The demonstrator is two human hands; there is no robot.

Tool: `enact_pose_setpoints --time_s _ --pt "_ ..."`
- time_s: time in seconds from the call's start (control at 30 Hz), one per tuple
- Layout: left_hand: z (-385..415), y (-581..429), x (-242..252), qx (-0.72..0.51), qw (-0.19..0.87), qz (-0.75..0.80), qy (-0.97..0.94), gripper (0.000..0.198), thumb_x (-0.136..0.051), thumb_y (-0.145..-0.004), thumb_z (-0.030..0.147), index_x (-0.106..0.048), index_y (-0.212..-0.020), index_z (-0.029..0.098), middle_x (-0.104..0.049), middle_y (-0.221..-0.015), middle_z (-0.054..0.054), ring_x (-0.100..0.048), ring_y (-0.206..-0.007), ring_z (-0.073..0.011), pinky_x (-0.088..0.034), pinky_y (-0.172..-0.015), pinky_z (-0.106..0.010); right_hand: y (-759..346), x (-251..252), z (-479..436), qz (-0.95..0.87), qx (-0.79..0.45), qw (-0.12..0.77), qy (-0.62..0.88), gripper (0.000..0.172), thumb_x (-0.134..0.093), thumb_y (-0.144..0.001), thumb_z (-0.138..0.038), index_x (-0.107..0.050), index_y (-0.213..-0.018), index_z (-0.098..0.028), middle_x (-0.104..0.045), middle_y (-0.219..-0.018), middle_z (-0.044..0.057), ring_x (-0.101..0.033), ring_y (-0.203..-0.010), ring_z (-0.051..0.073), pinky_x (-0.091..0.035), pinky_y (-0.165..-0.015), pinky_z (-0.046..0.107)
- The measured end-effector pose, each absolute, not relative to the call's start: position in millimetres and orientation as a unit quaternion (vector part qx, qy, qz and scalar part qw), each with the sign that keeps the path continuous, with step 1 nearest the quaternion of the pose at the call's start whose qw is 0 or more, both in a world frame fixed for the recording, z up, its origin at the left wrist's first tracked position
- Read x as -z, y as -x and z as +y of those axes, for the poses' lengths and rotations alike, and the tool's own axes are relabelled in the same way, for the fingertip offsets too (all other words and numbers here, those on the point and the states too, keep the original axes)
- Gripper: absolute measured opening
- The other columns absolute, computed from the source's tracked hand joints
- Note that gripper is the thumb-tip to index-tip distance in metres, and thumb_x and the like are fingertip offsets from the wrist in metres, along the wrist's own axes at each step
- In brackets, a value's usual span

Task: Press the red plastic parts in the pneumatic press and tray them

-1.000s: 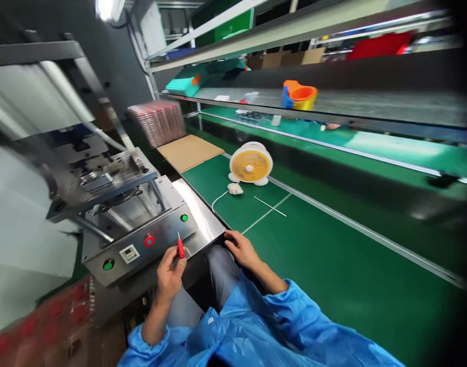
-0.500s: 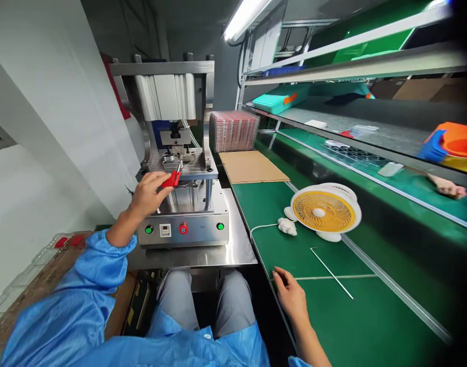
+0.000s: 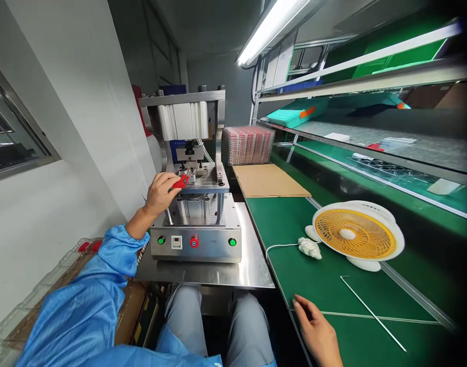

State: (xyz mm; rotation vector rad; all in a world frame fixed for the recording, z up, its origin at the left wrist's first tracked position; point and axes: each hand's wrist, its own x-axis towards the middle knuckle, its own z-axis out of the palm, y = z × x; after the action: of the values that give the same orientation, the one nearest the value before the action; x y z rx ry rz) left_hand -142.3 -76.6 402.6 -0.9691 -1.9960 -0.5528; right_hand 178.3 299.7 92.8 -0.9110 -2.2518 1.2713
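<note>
My left hand is closed on a red plastic part with a small metal piece at its far end. It holds the part at the front of the metal fixture in a bench press; whether the part touches the fixture I cannot tell. The press's upper tool hangs just above the fixture. At the near edge of the green work surface lies my right hand, thumb and fingers loosely bent, nothing seen between them.
To the right stand a white and yellow fan, its bundled white cord and a thin white rod. Brown cardboard lies before stacked clear trays. Green buttons and a red one face me. A shelf overhangs the right.
The view has swung, so the press sits lower and further right. My left hand has brought the red part nearer the fixture. Another person's hand at the far right has gone out of view.
</note>
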Motion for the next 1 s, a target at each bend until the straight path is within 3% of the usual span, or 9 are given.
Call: enact_pose_setpoints --time_s 0.3,0.6,0.8,1.0 --pt "-67 180 -427 0.205 0.282 -0.867 0.355 0.040 -0.058 -0.086 0.044 -0.073 -0.114 0.019 -0.070 -0.109 -0.009 -0.061 -0.101 -0.0227 -0.049 -0.094 -0.040 -178 -99 296 -0.795 -0.452 0.197 0.353 0.075 -0.054 -0.067 -0.071 -0.062 -0.123 -0.022 -0.074 -0.096 0.007 -0.063 -0.062 0.025 -0.054 -0.071 0.039" --pt "-53 189 -433 0.218 0.264 -0.874 0.344 0.038 -0.056 -0.086 0.043 -0.076 -0.108 0.018 -0.073 -0.103 -0.008 -0.062 -0.097 -0.0216 -0.048 -0.093 -0.038 -177 -98 294 -0.793 -0.448 0.216 0.350 0.078 -0.052 -0.071 -0.069 -0.053 -0.132 -0.021 -0.074 -0.093 0.006 -0.056 -0.051 0.021 -0.053 -0.066 0.039" --pt "-41 192 -437 0.258 0.281 -0.870 0.311 0.030 -0.065 -0.081 0.037 -0.077 -0.099 0.017 -0.070 -0.111 -0.009 -0.061 -0.107 -0.0232 -0.045 -0.101 -0.041 -179 -98 294 -0.797 -0.447 0.197 0.355 0.080 -0.051 -0.071 -0.069 -0.051 -0.135 -0.020 -0.074 -0.096 0.007 -0.058 -0.055 0.022 -0.053 -0.069 0.040" --pt "-27 184 -449 0.259 0.211 -0.905 0.263 0.029 -0.065 -0.083 0.034 -0.074 -0.102 0.013 -0.072 -0.109 -0.008 -0.062 -0.102 -0.0214 -0.047 -0.094 -0.037 -179 -100 294 -0.811 -0.426 0.197 0.350 0.080 -0.050 -0.074 -0.069 -0.052 -0.136 -0.018 -0.074 -0.096 0.008 -0.060 -0.061 0.024 -0.053 -0.073 0.041"
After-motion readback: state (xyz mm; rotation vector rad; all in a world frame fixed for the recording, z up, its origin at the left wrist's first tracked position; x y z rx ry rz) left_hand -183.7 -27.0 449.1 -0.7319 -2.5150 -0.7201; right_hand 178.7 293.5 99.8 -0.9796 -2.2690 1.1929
